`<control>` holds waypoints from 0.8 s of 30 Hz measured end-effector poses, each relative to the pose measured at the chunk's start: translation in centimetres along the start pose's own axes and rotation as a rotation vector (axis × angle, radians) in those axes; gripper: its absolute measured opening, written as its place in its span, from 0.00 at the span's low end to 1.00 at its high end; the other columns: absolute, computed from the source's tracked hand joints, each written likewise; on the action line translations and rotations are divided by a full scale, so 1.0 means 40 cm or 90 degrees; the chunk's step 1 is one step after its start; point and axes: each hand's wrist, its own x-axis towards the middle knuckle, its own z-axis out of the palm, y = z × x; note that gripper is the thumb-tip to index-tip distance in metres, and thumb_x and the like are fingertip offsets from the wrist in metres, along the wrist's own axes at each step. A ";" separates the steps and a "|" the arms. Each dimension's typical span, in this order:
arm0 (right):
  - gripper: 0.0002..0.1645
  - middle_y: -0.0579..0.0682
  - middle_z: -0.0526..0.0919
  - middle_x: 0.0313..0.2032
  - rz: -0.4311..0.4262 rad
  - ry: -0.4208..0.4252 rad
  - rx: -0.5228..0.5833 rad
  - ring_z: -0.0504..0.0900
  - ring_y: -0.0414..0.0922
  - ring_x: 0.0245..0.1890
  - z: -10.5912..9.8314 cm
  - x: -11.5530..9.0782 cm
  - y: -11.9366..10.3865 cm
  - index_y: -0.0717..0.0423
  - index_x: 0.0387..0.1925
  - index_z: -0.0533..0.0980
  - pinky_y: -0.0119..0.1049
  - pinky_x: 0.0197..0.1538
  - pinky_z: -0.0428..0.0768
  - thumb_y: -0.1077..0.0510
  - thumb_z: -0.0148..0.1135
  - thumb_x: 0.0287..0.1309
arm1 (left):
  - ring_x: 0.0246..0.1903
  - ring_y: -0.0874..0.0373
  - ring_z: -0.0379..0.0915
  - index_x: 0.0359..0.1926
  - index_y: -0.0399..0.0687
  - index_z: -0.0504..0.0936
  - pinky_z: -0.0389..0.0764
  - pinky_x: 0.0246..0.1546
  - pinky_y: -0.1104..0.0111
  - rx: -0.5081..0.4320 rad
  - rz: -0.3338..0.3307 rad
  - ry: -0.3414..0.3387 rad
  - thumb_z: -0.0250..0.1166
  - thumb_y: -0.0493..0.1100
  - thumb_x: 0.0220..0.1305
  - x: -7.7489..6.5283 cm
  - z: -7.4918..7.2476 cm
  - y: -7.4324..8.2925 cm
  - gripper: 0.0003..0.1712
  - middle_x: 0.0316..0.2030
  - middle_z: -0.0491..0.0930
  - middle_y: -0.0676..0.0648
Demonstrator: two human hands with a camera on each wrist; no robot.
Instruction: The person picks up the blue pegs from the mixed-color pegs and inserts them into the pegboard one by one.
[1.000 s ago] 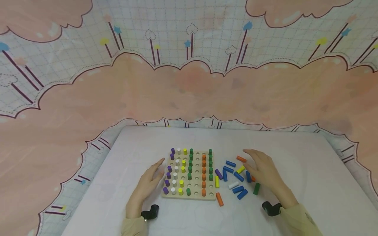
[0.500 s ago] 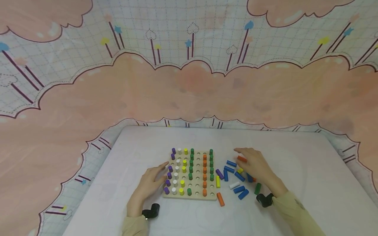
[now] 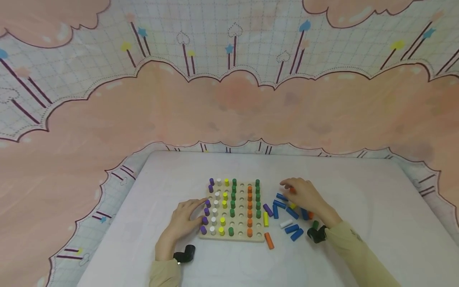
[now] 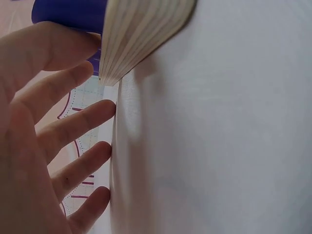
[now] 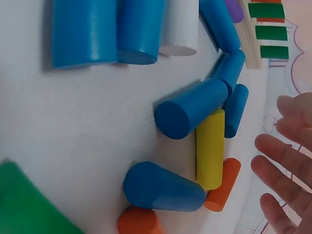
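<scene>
A wooden pegboard (image 3: pixel 233 238) stands on the table, with upright rows of purple, white, yellow, green and orange pegs. At its left side is my left hand (image 3: pixel 183 219), fingers spread and thumb and forefinger tips against the board's edge (image 4: pixel 141 34), close to a purple peg (image 4: pixel 70 14). My right hand (image 3: pixel 305 195) hovers over the loose pegs with relaxed fingers and holds nothing. Near it in the right wrist view lie an orange peg (image 5: pixel 224 185), a yellow peg (image 5: pixel 210 151) and several blue pegs, one blue peg (image 5: pixel 192 109) leaning towards the yellow one.
Right of the board lie a loose white peg (image 3: pixel 286 224), a purple peg (image 3: pixel 267 210), a yellow peg (image 3: pixel 265 219) and an orange peg (image 3: pixel 269 240). A green peg (image 5: pixel 34 204) shows close to the right wrist camera. Patterned cloth hangs behind the white table (image 3: pixel 376 191).
My right hand has moved left over the loose pegs, above the far orange one. My left hand has shifted right until its fingertips meet the pegboard's edge. The pegs have stayed put.
</scene>
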 end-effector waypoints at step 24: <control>0.14 0.47 0.81 0.32 0.037 -0.057 -0.032 0.75 0.43 0.33 0.039 0.043 -0.015 0.54 0.43 0.81 0.42 0.42 0.75 0.58 0.67 0.53 | 0.64 0.39 0.59 0.63 0.52 0.74 0.60 0.61 0.39 -0.009 -0.013 -0.014 0.63 0.42 0.58 0.002 -0.003 0.006 0.29 0.62 0.71 0.43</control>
